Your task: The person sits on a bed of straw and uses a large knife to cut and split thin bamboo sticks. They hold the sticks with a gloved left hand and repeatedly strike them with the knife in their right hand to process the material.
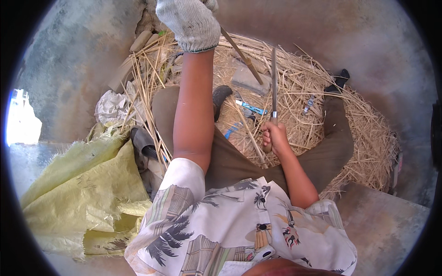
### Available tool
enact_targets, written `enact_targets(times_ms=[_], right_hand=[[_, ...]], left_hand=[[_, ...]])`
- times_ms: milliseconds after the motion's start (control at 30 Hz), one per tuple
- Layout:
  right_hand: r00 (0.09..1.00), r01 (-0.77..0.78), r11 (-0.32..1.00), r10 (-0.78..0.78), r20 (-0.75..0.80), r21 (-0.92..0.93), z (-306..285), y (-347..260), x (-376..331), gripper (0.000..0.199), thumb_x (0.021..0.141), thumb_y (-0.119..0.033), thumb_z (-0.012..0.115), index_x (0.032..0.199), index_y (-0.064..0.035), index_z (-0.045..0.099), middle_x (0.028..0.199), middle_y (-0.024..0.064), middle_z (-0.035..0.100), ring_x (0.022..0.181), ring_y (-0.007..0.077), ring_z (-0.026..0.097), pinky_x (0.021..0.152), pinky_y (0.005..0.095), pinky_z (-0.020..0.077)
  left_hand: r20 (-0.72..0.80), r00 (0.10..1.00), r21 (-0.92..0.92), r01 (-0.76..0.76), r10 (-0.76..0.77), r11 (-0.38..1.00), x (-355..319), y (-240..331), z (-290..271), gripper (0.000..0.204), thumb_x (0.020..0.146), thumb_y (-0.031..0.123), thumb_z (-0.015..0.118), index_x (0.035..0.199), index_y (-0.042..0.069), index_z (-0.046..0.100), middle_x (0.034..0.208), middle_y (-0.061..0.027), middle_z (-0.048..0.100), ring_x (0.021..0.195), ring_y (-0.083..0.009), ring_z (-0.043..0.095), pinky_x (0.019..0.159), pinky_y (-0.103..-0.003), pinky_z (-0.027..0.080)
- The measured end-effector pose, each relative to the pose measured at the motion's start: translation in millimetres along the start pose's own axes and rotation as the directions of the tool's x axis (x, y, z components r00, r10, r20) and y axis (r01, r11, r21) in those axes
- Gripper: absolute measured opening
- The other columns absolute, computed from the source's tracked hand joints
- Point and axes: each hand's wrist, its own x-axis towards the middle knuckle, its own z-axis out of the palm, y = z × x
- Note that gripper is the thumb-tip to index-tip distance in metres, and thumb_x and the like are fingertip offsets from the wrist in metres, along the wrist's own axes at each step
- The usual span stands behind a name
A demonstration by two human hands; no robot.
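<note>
Sitting on a wide bed of straw (350, 133) spread over the concrete floor (386, 55), with a yellow woven sack (87, 184) crumpled at my left, I judge I am partway through shaving a cane strip. My left hand (191, 20), in a knitted grey glove, is raised high and closed around the upper end of the thin bamboo strip (241, 55), which slants down toward a flat grey stone (248, 80). My right hand (274, 137) is bare and wrapped tight around the wooden handle of a long knife (274, 78), blade pointing up and away from me, just beside the strip but not touching it. Next, I reckon, the blade must meet the strip at a shallow angle, with my gloved hand keeping it steady.
</note>
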Motion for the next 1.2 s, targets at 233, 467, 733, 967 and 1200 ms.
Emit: enact_targets(times_ms=[233, 467, 733, 967, 1200], right_hand=[[0.804, 0.583, 0.808, -0.589, 0.083, 0.084, 12.4, -8.2, -26.3, 0.024, 0.093, -0.001, 0.061, 0.075, -0.0068, 0.045, 0.063, -0.0012, 0.048, 0.051, 0.0067, 0.042, 0.047, 0.0246, 0.0345], [0.743, 0.567, 0.62, -0.67, 0.012, -0.542, 17.0, 24.0, 8.8, 0.019, 0.088, -0.008, 0.062, 0.072, 0.001, 0.058, 0.058, 0.0013, 0.052, 0.051, 0.0141, 0.051, 0.05, 0.0351, 0.0394], [0.997, 0.077, 0.931, -0.066, 0.042, -0.358, 9.9, 7.2, 13.3, 0.02, 0.085, -0.007, 0.062, 0.068, -0.0048, 0.051, 0.053, 0.0015, 0.047, 0.041, 0.0122, 0.043, 0.039, 0.0311, 0.0343], [0.943, -0.182, 0.983, 0.175, 0.284, -0.003, 10.4, -2.9, -3.3, 0.021, 0.083, -0.003, 0.062, 0.074, -0.0107, 0.045, 0.053, -0.0011, 0.04, 0.039, 0.0087, 0.038, 0.037, 0.0277, 0.0325], [0.923, -0.205, 0.976, 0.165, 0.348, 0.079, 13.5, 3.0, -5.9, 0.019, 0.084, -0.005, 0.062, 0.076, -0.0107, 0.046, 0.054, -0.0012, 0.04, 0.038, 0.0095, 0.038, 0.038, 0.0276, 0.0335]], left_hand=[[0.055, 0.998, 0.115, -0.024, 0.018, 0.993, -10.4, 16.8, 9.7, 0.059, 0.093, 0.062, 0.062, 0.06, 0.022, 0.036, 0.051, 0.007, 0.027, 0.037, -0.0073, 0.03, 0.036, -0.025, 0.025], [-0.061, 0.99, 0.087, 0.133, -0.128, 0.987, -19.0, 9.4, 28.8, 0.057, 0.094, 0.061, 0.063, 0.061, 0.02, 0.041, 0.051, 0.0062, 0.028, 0.037, -0.0071, 0.032, 0.037, -0.025, 0.027], [0.097, 0.991, 0.049, 0.089, -0.093, 0.995, -20.2, 15.3, 21.4, 0.058, 0.094, 0.061, 0.062, 0.061, 0.02, 0.039, 0.052, 0.0073, 0.025, 0.039, -0.0066, 0.029, 0.037, -0.026, 0.025], [0.195, 0.955, -0.031, 0.236, -0.226, 0.971, -20.7, 15.9, 32.8, 0.06, 0.094, 0.061, 0.062, 0.061, 0.022, 0.032, 0.053, 0.0085, 0.022, 0.039, -0.0061, 0.026, 0.038, -0.025, 0.02], [0.255, 0.945, -0.019, 0.218, -0.206, 0.976, -19.3, 12.8, 30.5, 0.059, 0.095, 0.059, 0.062, 0.061, 0.019, 0.035, 0.052, 0.0069, 0.027, 0.039, -0.006, 0.031, 0.037, -0.025, 0.022]])
